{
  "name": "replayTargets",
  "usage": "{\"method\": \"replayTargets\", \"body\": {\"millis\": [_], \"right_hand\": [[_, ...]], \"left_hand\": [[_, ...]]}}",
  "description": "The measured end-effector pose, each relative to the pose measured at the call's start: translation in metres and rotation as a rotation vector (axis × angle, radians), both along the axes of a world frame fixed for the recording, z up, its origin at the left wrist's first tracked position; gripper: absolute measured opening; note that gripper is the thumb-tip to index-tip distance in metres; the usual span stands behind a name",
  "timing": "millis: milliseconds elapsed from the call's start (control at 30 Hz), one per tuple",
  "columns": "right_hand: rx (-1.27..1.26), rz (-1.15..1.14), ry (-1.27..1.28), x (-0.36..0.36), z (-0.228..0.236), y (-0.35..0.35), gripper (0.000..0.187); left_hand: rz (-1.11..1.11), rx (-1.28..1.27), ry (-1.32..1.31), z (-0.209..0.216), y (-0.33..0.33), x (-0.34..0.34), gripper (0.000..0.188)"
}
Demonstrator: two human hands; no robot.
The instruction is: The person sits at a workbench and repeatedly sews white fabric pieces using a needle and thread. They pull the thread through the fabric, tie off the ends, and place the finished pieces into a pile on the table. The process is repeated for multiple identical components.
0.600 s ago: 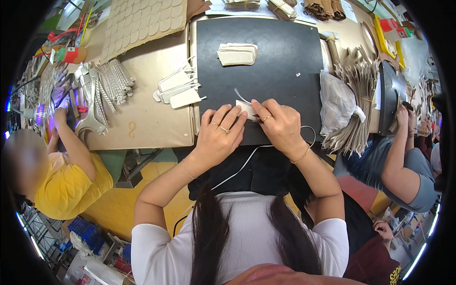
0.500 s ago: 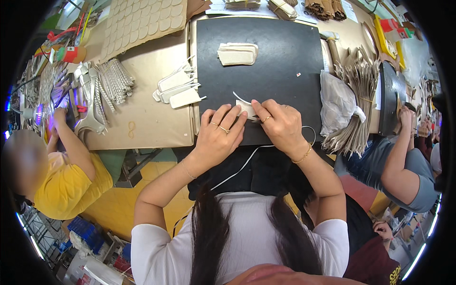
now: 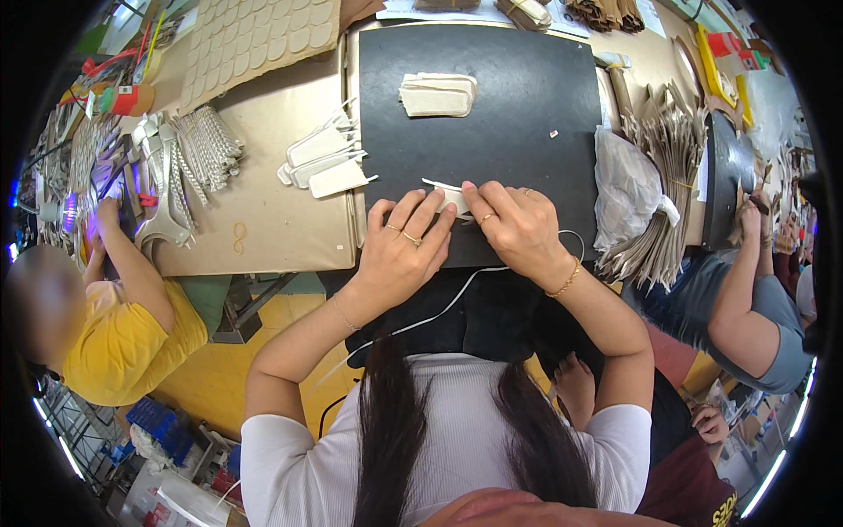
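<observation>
Near the front edge of the black mat, a small cream leather-like tab is pinched between my two hands. My left hand grips its left side with thumb and fingers. Fingers of my right hand press on its right side. A thin pale strip lies along the tab's far edge; its join is partly hidden by my fingertips. From beside my right wrist a thin white cord runs under my hands and down left across my lap. Farther up the mat sits a stack of cream tabs.
Left of the mat lie several finished-looking cream tabs, a rubber band and braided straps. A plastic bag and a bundle of beige strips stand at the right. Co-workers sit on both sides.
The pale strip, which curved up off the tab, now lies flatter along its far edge. The white cord's lower end has swung farther left. Both hands stay at nearly the same place.
</observation>
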State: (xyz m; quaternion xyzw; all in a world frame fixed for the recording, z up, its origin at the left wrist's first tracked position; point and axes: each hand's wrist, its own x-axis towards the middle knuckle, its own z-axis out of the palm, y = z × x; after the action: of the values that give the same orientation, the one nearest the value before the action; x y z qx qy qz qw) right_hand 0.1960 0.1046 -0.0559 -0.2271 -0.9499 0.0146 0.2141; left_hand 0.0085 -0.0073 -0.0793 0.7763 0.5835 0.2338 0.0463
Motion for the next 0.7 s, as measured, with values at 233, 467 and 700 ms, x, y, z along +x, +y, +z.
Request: {"method": "replayTargets", "body": {"millis": [233, 467, 700], "right_hand": [[0.013, -0.002, -0.01, -0.001, 0.001, 0.0, 0.016], [0.027, 0.002, -0.027, -0.001, 0.002, 0.0, 0.015], [-0.018, 0.03, -0.065, 0.016, 0.0, 0.0, 0.032]], "left_hand": [[0.003, -0.009, 0.004, 0.001, 0.001, 0.0, 0.046], [0.009, -0.02, 0.003, 0.003, 0.003, 0.0, 0.045], [0.001, -0.041, -0.003, 0.006, 0.004, -0.001, 0.043]]}}
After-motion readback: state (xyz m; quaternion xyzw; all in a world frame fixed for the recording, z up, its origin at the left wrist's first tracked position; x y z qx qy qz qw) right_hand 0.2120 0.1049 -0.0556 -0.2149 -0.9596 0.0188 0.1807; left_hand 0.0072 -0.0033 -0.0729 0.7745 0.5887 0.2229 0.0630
